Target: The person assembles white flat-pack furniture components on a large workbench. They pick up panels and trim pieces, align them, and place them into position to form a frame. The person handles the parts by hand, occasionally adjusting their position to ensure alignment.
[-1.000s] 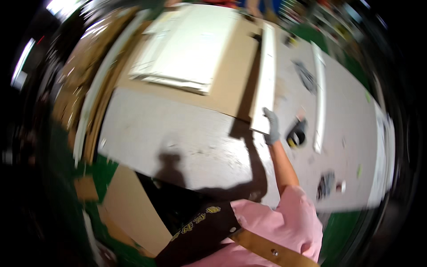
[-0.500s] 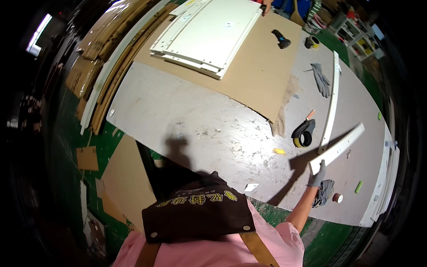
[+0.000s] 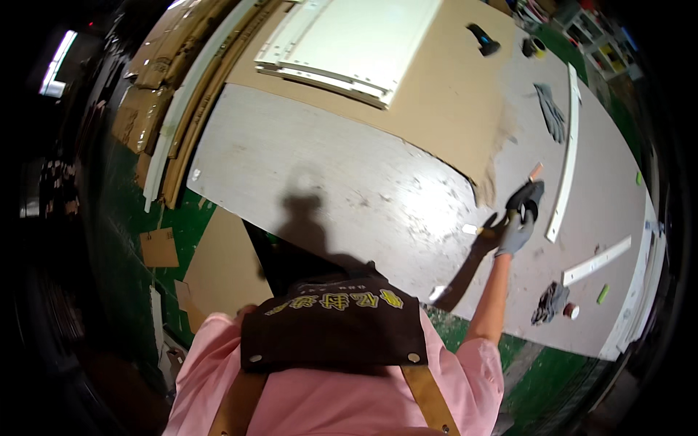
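Note:
My right hand [image 3: 515, 234], in a grey glove, reaches over the right half of the table. Its fingers are closed around a black tape dispenser [image 3: 525, 195]; the hand partly covers its tape roll. A small orange piece [image 3: 536, 172] lies just beyond the dispenser. To the left of the hand is a small yellow-and-white piece [image 3: 471, 229], beside the hand's shadow. A short white strip [image 3: 596, 261] lies to the right, and a long white strip [image 3: 566, 156] with holes runs away from me. My left hand is out of sight.
White panels [image 3: 349, 43] are stacked on a cardboard sheet [image 3: 451, 102], with a dark handheld tool [image 3: 483, 40] nearby. A grey glove [image 3: 550, 112], a crumpled grey glove [image 3: 550, 304], a small spool [image 3: 571, 311] and another tape roll [image 3: 534, 47] lie around. Cardboard packs [image 3: 156, 80] line the left.
My right hand has let go of the short white strip, which now lies on the table, and has moved left and forward onto the tape dispenser. The view has shifted slightly.

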Demonstrator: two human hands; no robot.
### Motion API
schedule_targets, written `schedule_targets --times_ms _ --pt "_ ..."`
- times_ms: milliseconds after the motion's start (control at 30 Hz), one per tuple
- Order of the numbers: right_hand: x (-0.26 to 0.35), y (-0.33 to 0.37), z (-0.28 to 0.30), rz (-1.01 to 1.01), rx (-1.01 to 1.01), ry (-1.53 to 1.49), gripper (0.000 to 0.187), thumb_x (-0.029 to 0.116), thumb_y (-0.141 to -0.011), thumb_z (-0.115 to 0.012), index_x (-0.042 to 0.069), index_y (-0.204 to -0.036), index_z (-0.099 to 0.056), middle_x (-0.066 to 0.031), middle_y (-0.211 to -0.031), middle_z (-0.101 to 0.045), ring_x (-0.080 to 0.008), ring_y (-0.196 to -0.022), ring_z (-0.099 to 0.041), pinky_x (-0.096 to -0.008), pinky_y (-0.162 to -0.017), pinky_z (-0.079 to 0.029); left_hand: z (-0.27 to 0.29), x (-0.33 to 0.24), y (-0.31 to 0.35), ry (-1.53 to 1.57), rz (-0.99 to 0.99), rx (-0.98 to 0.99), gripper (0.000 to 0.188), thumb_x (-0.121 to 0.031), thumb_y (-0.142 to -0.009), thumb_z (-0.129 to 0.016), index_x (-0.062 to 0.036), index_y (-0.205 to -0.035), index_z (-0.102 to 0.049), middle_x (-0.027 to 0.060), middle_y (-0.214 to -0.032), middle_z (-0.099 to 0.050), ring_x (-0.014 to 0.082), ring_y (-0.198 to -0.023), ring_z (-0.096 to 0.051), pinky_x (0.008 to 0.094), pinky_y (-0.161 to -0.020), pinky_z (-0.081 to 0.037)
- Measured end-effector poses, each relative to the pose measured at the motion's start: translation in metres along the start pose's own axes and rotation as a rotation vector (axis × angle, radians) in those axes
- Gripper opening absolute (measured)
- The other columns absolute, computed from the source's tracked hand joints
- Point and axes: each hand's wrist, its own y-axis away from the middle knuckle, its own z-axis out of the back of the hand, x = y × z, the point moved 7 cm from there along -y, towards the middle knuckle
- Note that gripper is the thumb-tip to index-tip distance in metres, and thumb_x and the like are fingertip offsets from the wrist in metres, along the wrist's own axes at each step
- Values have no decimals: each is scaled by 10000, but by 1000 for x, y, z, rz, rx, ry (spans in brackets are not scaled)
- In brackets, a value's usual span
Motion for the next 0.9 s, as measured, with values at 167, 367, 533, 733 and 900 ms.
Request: schedule_targets --times_ms 167,367,533,733,900 --pt "167 83 -87 317 8 293 522 226 -897 -646 20 -1356 -506 -273 -1454 -393 -422 -1353 -370 -489 -1122 -304 114 -106 -93 -80 -275 -170 642 -492 -936 -509 -111 -1448 -438 170 -1442 -479 341 -1323 -454 430 -1111 -334" --pt "192 163 -175 314 247 417 463 245 -894 -587 -15 -1277 -565 -291 -1450 -409 -448 -1326 -398 -518 -1129 -278 288 -288 -175 -204 -658 -489 655 -502 -935 -505 -115 -1458 -429 168 -1456 -470 339 -1336 -446 430 -1121 -325" --pt "214 160 -177 318 273 398 453 249 -909 -580 -31 -1265 -564 -270 -1429 -440 -446 -1304 -417 -516 -1102 -311 398 -439 -186 -116 -883 -771 753 -519 -912 -536 -124 -1516 -321 173 -1554 -330 340 -1424 -314 474 -1174 -211" --pt "208 162 -177 238 283 453 444 235 -899 -580 -30 -1256 -576 -255 -1426 -449 -426 -1299 -424 -503 -1095 -326 447 -578 -170 -567 -803 -734 804 -521 -847 -660 -281 -1532 -316 158 -1568 -303 361 -1411 -341 478 -1118 -328" --pt "208 163 -177 218 241 425 436 237 -879 -597 -19 -1232 -596 -247 -1406 -470 -417 -1294 -433 -502 -1090 -334 457 -575 -187 -558 -761 -784 748 -314 -850 -703 -323 -1508 -348 136 -1491 -390 338 -1307 -448 485 -1022 -431"
